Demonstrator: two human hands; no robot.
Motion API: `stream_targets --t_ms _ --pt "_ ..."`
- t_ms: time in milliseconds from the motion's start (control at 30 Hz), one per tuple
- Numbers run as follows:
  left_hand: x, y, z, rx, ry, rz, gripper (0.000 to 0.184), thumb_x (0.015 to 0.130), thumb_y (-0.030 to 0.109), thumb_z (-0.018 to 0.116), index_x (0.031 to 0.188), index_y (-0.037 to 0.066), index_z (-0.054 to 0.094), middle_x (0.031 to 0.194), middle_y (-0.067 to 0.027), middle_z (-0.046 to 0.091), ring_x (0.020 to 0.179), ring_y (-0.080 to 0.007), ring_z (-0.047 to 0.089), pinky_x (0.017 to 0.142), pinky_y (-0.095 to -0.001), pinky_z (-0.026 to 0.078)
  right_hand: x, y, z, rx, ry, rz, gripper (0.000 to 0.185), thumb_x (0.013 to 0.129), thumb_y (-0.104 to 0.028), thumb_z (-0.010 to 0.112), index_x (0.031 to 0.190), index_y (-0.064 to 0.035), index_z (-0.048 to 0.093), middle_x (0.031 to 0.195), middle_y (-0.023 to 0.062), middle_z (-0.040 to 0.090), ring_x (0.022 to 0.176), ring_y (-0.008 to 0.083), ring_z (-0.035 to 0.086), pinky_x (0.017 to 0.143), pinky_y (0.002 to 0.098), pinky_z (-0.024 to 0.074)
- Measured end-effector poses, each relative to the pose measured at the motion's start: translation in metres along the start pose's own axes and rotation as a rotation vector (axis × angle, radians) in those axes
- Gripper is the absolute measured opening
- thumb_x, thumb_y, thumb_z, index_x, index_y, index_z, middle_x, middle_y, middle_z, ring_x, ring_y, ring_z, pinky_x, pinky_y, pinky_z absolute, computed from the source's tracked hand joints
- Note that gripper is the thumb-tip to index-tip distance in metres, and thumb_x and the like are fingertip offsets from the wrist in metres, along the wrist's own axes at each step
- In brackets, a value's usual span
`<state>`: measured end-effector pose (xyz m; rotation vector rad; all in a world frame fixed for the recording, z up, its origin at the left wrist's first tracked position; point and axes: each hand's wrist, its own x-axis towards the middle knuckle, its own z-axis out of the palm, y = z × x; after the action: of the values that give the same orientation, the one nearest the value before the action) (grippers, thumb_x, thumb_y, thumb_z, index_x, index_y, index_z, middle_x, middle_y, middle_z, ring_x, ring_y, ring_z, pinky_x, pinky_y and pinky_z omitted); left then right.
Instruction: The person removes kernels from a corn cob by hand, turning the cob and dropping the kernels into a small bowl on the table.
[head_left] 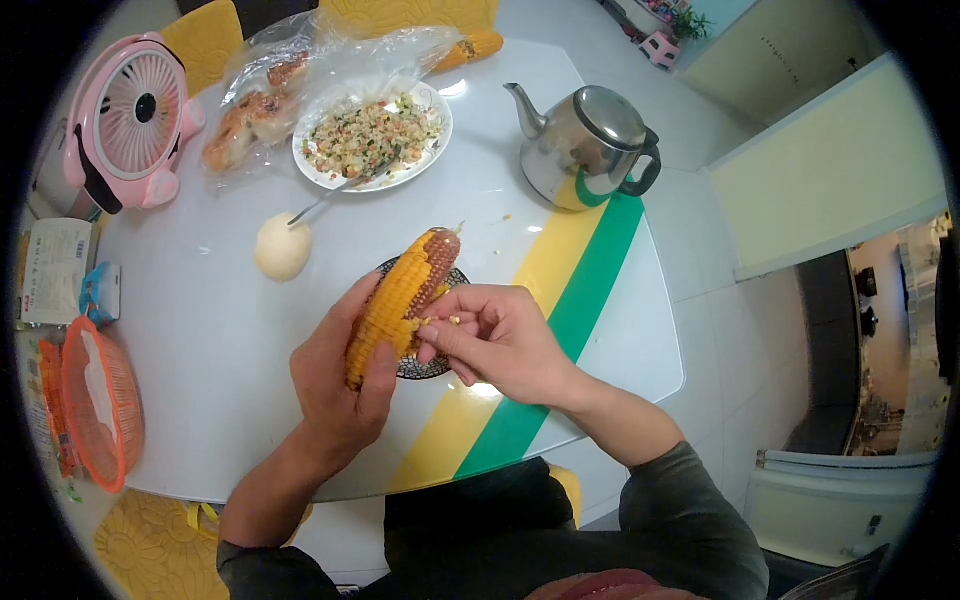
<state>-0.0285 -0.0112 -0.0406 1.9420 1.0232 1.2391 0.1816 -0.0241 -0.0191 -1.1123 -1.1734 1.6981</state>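
Observation:
My left hand (345,370) is wrapped round the lower part of an ear of corn (400,290), which tilts up to the right. Yellow kernels cover its left side, while the upper right shows bare reddish cob. At the cob's right side, the thumb and fingers of my right hand (490,340) are pinched together on corn kernels (425,322). Below the corn sits a dark patterned bowl (432,368), mostly hidden by the corn and my hands.
A plate of fried rice (370,140) with a spoon (325,203), a round bun (283,247) and bagged bread (255,115) lie beyond my hands. A steel kettle (585,150) stands right; a pink fan (135,120) and an orange basket (105,405) are left. More corn (470,50) lies at the back.

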Motion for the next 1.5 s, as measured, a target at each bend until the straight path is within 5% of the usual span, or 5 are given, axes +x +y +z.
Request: stream_targets --t_ms 267,367,567,667,1500 --pt "0.001 -0.005 0.001 -0.076 0.05 -0.01 0.045 0.098 0.009 0.055 0.139 -0.01 0.055 0.115 -0.0236 0.071 0.102 -0.0254 0.072 0.091 -0.0348 0.056 0.001 0.008 -0.001 -0.59 0.247 -0.441 0.02 0.095 -0.001 0.071 0.115 0.0022 0.071 0.097 0.0074 0.073 0.072 0.0082 0.063 0.062 0.0226 0.0487" --pt "0.0 -0.006 0.001 -0.114 0.06 -0.033 0.044 0.1 0.01 0.053 0.139 -0.011 0.055 0.116 -0.0226 0.071 0.103 -0.0237 0.071 0.092 -0.0342 0.055 0.0 0.004 0.001 -0.6 0.228 -0.485 0.024 0.092 -0.003 0.072 0.116 0.0017 0.07 0.107 0.0148 0.07 0.077 0.0245 0.068 0.066 0.0313 0.0547" --pt "0.0 -0.002 0.0 -0.147 0.065 -0.072 0.043 0.101 0.011 0.053 0.138 -0.011 0.055 0.118 -0.0218 0.071 0.103 -0.0228 0.07 0.093 -0.0336 0.055 0.003 0.008 0.004 -0.624 0.226 -0.547 0.026 0.092 -0.005 0.074 0.117 -0.0007 0.073 0.106 0.0146 0.067 0.081 0.0246 0.069 0.07 0.0322 0.0546" --pt "0.0 -0.006 0.001 -0.153 0.082 -0.033 0.043 0.101 0.01 0.052 0.138 -0.012 0.055 0.118 -0.0217 0.071 0.103 -0.0226 0.07 0.093 -0.0335 0.055 0.004 0.012 0.001 -0.682 0.226 -0.588 0.024 0.092 0.001 0.073 0.116 0.0001 0.075 0.101 0.01 0.067 0.088 0.0155 0.067 0.071 0.0276 0.054" --pt "-0.002 -0.005 -0.002 -0.149 0.09 -0.053 0.044 0.102 0.013 0.051 0.138 -0.012 0.054 0.116 -0.021 0.071 0.101 -0.0213 0.07 0.09 -0.0329 0.055 0.007 0.011 -0.001 -0.779 0.279 -0.608 0.039 0.088 0.013 0.065 0.123 -0.0015 0.072 0.111 0.0163 0.075 0.094 0.0284 0.071 0.08 0.0343 0.0572"
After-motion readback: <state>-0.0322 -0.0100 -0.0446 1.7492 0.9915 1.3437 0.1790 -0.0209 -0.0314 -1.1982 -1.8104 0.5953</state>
